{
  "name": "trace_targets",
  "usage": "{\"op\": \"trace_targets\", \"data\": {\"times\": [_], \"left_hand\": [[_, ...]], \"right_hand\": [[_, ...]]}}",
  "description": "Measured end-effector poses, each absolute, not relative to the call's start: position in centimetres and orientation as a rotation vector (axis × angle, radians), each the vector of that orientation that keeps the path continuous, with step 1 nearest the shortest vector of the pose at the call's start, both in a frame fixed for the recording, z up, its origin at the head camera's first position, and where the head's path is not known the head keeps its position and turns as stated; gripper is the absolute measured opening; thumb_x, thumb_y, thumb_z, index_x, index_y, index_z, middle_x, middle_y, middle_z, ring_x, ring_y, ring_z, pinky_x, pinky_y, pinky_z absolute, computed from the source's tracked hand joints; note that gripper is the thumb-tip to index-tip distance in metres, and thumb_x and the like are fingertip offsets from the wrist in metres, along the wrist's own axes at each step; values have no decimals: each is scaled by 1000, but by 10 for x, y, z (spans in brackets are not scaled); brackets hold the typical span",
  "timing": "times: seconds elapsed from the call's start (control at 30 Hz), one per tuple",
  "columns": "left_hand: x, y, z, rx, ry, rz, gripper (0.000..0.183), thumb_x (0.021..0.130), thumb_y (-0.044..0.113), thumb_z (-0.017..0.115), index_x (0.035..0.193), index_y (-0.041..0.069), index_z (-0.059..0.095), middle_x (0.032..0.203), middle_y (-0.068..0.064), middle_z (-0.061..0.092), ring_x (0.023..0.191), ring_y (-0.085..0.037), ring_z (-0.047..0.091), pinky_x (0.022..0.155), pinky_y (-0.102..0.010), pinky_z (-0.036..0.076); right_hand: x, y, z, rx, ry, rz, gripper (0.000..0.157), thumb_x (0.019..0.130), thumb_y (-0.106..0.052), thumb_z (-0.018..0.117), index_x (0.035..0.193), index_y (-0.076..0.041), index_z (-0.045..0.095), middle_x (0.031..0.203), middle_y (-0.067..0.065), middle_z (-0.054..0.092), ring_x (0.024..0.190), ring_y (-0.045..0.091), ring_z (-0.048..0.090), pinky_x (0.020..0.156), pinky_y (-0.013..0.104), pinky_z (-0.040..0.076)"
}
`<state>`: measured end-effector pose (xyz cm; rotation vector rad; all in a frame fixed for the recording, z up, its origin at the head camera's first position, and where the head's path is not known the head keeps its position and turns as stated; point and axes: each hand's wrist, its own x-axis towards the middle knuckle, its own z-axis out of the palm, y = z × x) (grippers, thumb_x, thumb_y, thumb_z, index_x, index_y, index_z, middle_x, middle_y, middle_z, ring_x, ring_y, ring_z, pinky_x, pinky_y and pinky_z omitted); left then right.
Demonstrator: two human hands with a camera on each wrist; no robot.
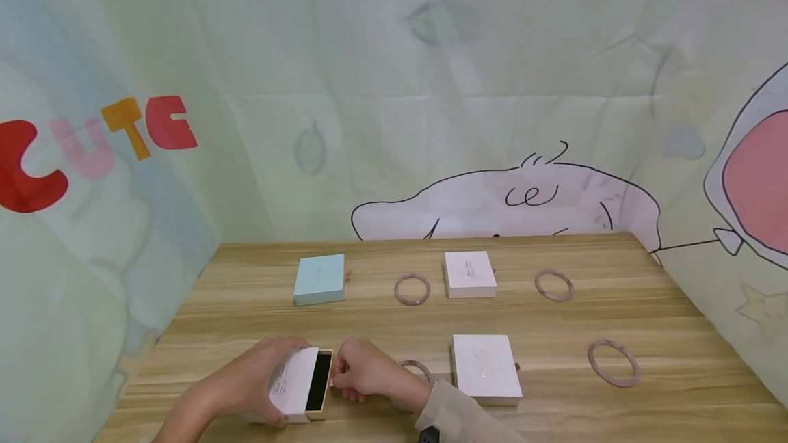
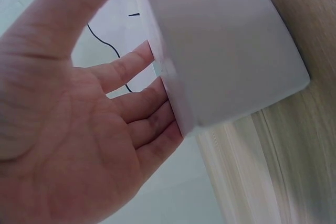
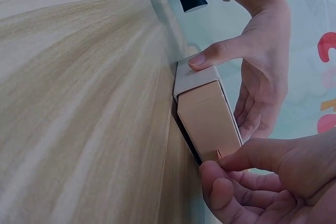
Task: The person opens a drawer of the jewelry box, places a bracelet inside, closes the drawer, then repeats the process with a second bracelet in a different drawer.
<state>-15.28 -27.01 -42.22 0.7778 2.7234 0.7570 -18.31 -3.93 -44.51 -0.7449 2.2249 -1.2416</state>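
My left hand (image 1: 249,374) grips the outer sleeve of a small white drawer box (image 1: 295,383) at the front left, thumb on the near side and fingers on the far side. Its inner drawer (image 3: 207,121) sticks partly out to the right and shows a black lining (image 1: 318,383). In the right wrist view, my right hand (image 3: 273,182) pinches the small pull tab (image 3: 220,156) on the drawer's front between thumb and finger. Behind the right wrist lies a bangle (image 1: 421,364), partly hidden. In the left wrist view, the fingertips touch the white sleeve (image 2: 226,51).
A pale blue box (image 1: 319,279) and a white box (image 1: 470,273) lie at the back. Another white box (image 1: 486,368) sits right of the right forearm. More pinkish bangles lie about the wooden table (image 1: 369,323), one at the far right (image 1: 624,384). A printed curtain (image 1: 277,122) hangs behind.
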Motion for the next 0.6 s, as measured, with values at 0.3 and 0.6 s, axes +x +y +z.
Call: {"op": "trace_targets", "data": {"times": [0.3,0.6], "left_hand": [[-152,-270,-423,786,2732,757,99,49,29,99,133,5,52,128,-5,55,107,-23,50,88,-38,44],[-152,-271,-424,792,2745,758,99,49,29,98,134,6,52,128,-5,55,108,-24,50,89,-38,44]], "right_hand": [[-182,-38,-445,-741,2240,-1218,29,91,6,66,62,3,62,45,1,52,35,7,44,36,18,38],[-181,-37,-443,-726,2283,-1185,29,91,5,67,62,0,62,45,-1,52,36,6,44,37,17,37]]}}
